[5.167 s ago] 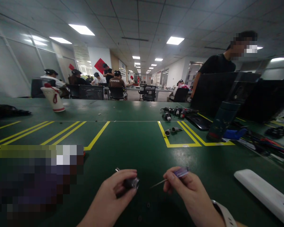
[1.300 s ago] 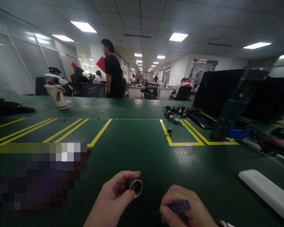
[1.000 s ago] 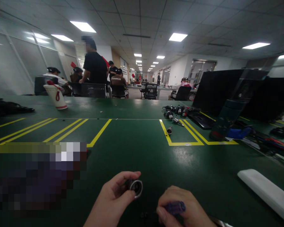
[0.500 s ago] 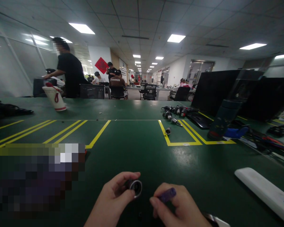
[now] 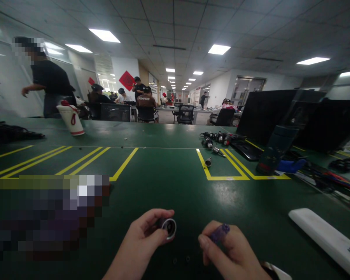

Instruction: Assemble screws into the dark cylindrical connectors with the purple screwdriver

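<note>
Low in the middle of the head view, my left hand is closed around a round metal part, its open ring end facing right. To its right, my right hand pinches a translucent purple piece that sticks up over the fingers. The two hands are apart, with green tabletop between them. Two tiny dark bits, one of them a small ring, lie on the table below and between the hands.
Yellow tape marks the table. A small metal cup and other metal parts lie ahead. At the right are a white case, a dark bottle and cables. A paper cup stands back left; people are beyond.
My right hand has moved right with the purple piece, widening the space between my hands. A second tiny bit now shows on the table. The standing person in the background has moved left.
</note>
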A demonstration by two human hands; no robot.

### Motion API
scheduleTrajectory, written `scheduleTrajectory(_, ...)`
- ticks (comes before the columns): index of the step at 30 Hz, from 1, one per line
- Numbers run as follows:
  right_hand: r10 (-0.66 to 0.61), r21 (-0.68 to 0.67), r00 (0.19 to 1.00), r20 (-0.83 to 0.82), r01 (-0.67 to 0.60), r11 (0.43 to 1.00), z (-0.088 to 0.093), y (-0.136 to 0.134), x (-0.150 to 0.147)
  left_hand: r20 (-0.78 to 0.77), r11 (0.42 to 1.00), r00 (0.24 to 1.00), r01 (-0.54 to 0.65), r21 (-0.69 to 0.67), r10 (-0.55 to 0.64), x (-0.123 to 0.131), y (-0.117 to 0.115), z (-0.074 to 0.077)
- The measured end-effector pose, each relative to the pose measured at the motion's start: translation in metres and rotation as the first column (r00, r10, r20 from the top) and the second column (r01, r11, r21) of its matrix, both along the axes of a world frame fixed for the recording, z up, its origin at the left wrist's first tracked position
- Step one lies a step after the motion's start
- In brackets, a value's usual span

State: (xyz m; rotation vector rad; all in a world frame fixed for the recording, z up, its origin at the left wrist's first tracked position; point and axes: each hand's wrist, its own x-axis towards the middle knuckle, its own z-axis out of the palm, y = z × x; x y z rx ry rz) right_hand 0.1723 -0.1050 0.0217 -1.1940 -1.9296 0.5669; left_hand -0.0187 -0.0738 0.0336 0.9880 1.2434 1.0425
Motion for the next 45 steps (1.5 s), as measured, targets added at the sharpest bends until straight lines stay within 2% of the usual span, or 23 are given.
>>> scheduleTrajectory(5,-0.042,-0.005,0.999,-0.007,0.042,0.999,-0.002,0.003,-0.002,0.009,1.0,1.0,0.022,0.004,-0.022,-0.002,0.002,-0.004)
scheduleTrajectory(9,0.0,0.013,1.0,-0.012,0.0,1.0,-0.004,0.005,-0.003,-0.007,0.999,0.999,0.047,0.007,-0.047,-0.004,0.003,-0.007)
scheduleTrajectory(13,0.034,-0.025,0.999,-0.013,-0.035,0.999,0.0,0.004,-0.003,-0.01,0.998,0.998,0.057,-0.009,-0.057,-0.002,0.002,-0.003)
scheduleTrajectory(16,0.043,-0.096,0.999,-0.021,-0.044,0.994,0.002,0.004,-0.002,-0.038,0.999,0.998,0.047,-0.016,-0.047,-0.001,0.001,-0.001)
scheduleTrajectory(18,0.011,-0.208,0.996,-0.093,-0.03,0.978,-0.001,0.007,-0.002,-0.047,0.998,0.998,0.051,-0.021,-0.052,-0.001,0.001,-0.001)
scheduleTrajectory(20,-0.073,-0.408,0.961,-0.265,-0.043,0.912,-0.007,0.013,-0.004,-0.04,0.998,0.997,0.06,-0.025,-0.061,-0.001,0.002,-0.003)
scheduleTrajectory(22,-0.224,-0.601,0.86,-0.458,-0.113,0.791,-0.013,0.02,-0.005,-0.022,0.999,0.999,0.041,-0.019,-0.042,-0.001,0.002,-0.005)
scheduleTrajectory(24,-0.36,-0.696,0.739,-0.569,-0.2,0.69,-0.015,0.026,-0.006,-0.001,1.0,1.0,0.009,-0.016,-0.009,0.0,0.002,-0.005)
scheduleTrajectory(26,-0.43,-0.705,0.634,-0.642,-0.27,0.656,-0.012,0.028,-0.006,0.024,1.0,1.0,-0.012,-0.014,0.012,0.001,0.0,-0.003)
scheduleTrajectory(29,-0.412,-0.615,0.49,-0.768,-0.386,0.687,-0.006,0.024,-0.005,0.044,1.0,0.999,-0.024,-0.007,0.025,0.002,-0.003,0.0)
scheduleTrajectory(31,-0.29,-0.498,0.47,-0.834,-0.413,0.763,-0.004,0.018,-0.004,0.035,1.0,0.999,-0.025,-0.006,0.025,0.003,-0.004,0.002)
scheduleTrajectory(32,-0.193,-0.427,0.502,-0.843,-0.406,0.808,-0.004,0.015,-0.003,0.026,1.0,0.999,-0.021,-0.006,0.021,0.003,-0.004,0.002)
scheduleTrajectory(34,0.028,-0.273,0.638,-0.77,-0.368,0.889,-0.004,0.01,-0.001,0.008,1.0,1.0,-0.003,0.002,0.003,0.002,-0.004,0.001)
scheduleTrajectory(37,0.261,-0.025,0.833,-0.488,-0.312,0.95,-0.003,0.005,0.002,-0.012,0.998,0.998,0.063,0.021,-0.062,-0.001,-0.002,-0.004)
scheduleTrajectory(41,0.357,0.251,0.906,-0.229,-0.299,0.921,0.001,0.006,0.002,-0.002,0.987,0.989,0.149,0.062,-0.149,-0.006,0.001,-0.013)
scheduleTrajectory(45,0.353,0.379,0.934,-0.057,-0.307,0.873,0.0,0.01,-0.001,0.004,0.983,0.988,0.154,0.098,-0.155,-0.006,0.001,-0.018)
